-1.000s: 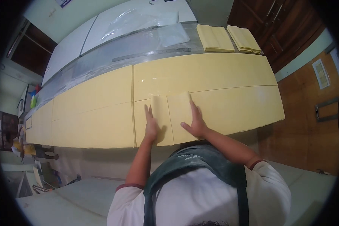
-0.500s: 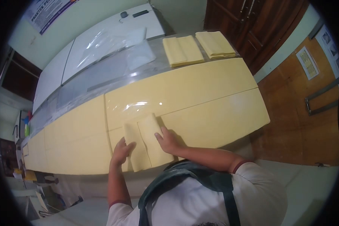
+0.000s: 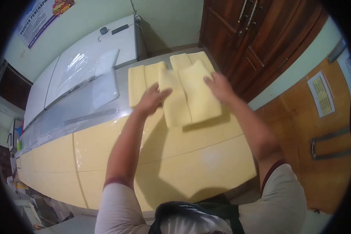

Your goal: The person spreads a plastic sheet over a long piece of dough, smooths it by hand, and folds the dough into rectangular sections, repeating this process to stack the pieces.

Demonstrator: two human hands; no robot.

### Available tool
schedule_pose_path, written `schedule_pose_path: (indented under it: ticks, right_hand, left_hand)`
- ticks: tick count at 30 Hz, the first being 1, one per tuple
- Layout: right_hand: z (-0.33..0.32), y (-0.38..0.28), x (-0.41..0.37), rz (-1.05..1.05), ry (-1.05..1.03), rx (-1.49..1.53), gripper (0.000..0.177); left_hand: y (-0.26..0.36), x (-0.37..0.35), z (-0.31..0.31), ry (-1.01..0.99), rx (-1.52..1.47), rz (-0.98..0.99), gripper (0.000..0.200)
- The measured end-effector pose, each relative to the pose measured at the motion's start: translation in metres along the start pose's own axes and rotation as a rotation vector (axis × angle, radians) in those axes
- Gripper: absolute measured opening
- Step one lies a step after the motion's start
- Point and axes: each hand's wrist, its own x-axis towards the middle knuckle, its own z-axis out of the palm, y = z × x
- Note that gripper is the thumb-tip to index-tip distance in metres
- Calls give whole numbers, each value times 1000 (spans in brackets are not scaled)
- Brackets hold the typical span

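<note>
Between both hands, a folded yellow sheet [image 3: 197, 103], smooth and dough-like, is held up above the far right part of the table. My left hand [image 3: 150, 100] grips its left edge, thumb on top. At the opposite edge, my right hand [image 3: 221, 89] is closed in the same way. Just beyond my left hand lies another folded sheet [image 3: 136, 87]. A further folded sheet [image 3: 179, 59] rests behind the held one and is partly covered by it. Beneath them, large flat yellow sheets [image 3: 199, 160] spread over the table, with a shadow falling across them.
A grey metal surface [image 3: 124, 84] runs along the back, with clear plastic [image 3: 105, 87] on it. White chest-like units [image 3: 78, 58] stand against the wall. Wooden doors [image 3: 257, 43] are at the back right, and a brown panel [image 3: 300, 117] is on the right.
Both hands have lifted the folded sheet off the near side of the table and carried it away from my body and rightward, toward the other folded sheets. The camera view has shifted too.
</note>
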Motion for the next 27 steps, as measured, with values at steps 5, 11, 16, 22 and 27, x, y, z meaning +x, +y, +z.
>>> schedule_pose_path:
  ticks: [5, 11, 16, 22, 27]
  right_hand:
    - [-35, 51, 128, 101, -127, 383, 33]
    - [-8, 136, 177, 216, -124, 181, 40]
    - [-14, 131, 160, 230, -167, 121, 44]
    - [-35, 165, 25, 52, 239, -186, 59]
    - [-42, 149, -103, 214, 65, -249, 81]
  left_hand:
    - [18, 151, -3, -51, -82, 116, 46]
    - [-38, 212, 12, 238, 132, -34, 59]
    - [-8, 181, 63, 408, 945, 80, 65]
    - [-13, 157, 73, 654, 1315, 318, 53]
    - [-43, 53, 84, 594, 1012, 396, 42]
